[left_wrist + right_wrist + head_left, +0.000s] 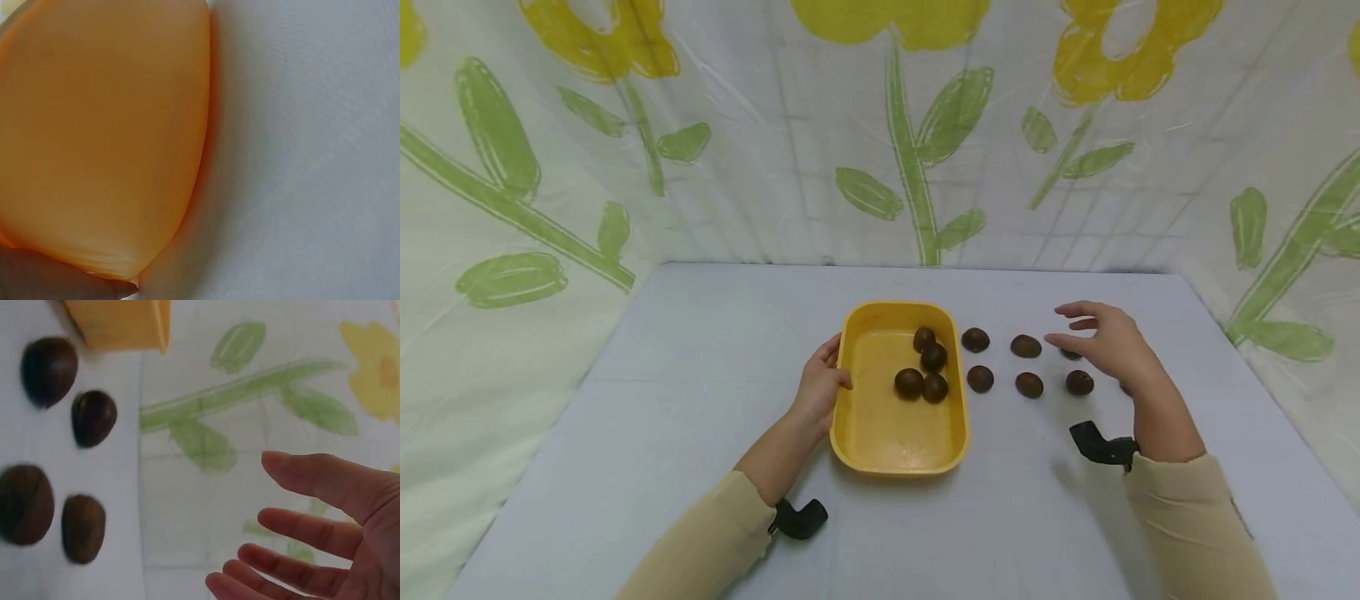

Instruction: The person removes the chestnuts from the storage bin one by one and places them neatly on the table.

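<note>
A yellow plastic tray (901, 446) sits on the table with several brown chestnuts (909, 383) inside it. My left hand (816, 387) grips the tray's left side, thumb hooked over the rim and fingers along the outer wall. In the left wrist view the tray wall (106, 137) fills much of the picture. To the tray's right, more chestnuts (1029, 384) lie in two rows on the table. Over the back row hovers my right hand (1108, 337), fingers apart and nothing between them. It partly covers a chestnut (1071, 353). The right wrist view shows this hand (331, 531) with fingers spread.
The table (715, 433) has a pale cover. Behind it hangs a white curtain (737, 167) printed with yellow flowers and green leaves. A black wrist mount (801, 518) is on the left arm, another mount (1103, 444) on the right.
</note>
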### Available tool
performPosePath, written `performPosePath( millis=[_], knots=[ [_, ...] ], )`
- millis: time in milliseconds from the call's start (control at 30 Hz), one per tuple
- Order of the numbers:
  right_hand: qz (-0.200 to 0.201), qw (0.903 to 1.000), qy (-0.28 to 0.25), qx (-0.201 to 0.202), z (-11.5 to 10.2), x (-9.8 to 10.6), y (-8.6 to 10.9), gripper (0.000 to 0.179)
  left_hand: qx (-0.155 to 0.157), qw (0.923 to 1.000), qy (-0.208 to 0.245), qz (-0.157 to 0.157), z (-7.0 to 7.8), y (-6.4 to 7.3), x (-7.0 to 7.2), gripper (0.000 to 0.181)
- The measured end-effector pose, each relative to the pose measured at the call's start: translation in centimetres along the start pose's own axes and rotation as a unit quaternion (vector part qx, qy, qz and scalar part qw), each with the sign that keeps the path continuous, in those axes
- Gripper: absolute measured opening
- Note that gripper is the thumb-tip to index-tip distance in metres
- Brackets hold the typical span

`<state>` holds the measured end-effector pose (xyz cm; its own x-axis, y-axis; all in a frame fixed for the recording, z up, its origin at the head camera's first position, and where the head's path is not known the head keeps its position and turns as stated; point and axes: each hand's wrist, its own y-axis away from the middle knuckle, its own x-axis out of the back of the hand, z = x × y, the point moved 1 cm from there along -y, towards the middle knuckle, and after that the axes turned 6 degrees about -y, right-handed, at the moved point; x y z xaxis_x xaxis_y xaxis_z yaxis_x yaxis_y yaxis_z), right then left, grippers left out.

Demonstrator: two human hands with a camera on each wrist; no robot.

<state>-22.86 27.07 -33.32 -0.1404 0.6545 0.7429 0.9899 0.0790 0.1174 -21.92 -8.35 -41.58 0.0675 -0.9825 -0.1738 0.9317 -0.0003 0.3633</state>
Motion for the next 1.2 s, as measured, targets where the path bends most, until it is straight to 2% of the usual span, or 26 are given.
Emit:
performPosePath(
  millis=[267, 500, 633, 767, 900, 1200],
  knots=[
    [-0.039, 0.9964, -0.009, 0.074, -6.0, -3.0, -0.9, 0.051, 0.002, 1.0, 0.002, 0.006, -0.1, -0.1, 0.0, 0.081],
    [-0.103, 0.9858, -0.043, 0.125, -10.0, -7.1, -1.6, 0.047, -0.001, 1.0, 0.004, 0.002, -0.1, -0.1, -0.1, 0.081],
    [-0.143, 0.9779, -0.038, 0.148, -11.6, -9.4, -2.3, 0.045, 0.0, 1.0, 0.0, 0.004, -0.1, -0.1, -0.1, 0.08],
    [-0.172, 0.9737, -0.006, 0.15, -12.3, -11.9, -3.2, 0.045, 0.002, 1.0, -0.002, 0.003, -0.1, -0.2, 0.0, 0.08],
    [-0.19, 0.9723, 0.011, 0.135, -12.1, -13.8, -3.8, 0.045, 0.003, 1.0, -0.008, 0.002, 0.0, -0.1, 0.0, 0.08],
    [-0.183, 0.9749, 0.034, 0.123, -11.9, -15.2, -4.3, 0.04, 0.002, 1.0, 0.0, -0.001, 0.0, -0.2, 0.0, 0.08]
  ],
)
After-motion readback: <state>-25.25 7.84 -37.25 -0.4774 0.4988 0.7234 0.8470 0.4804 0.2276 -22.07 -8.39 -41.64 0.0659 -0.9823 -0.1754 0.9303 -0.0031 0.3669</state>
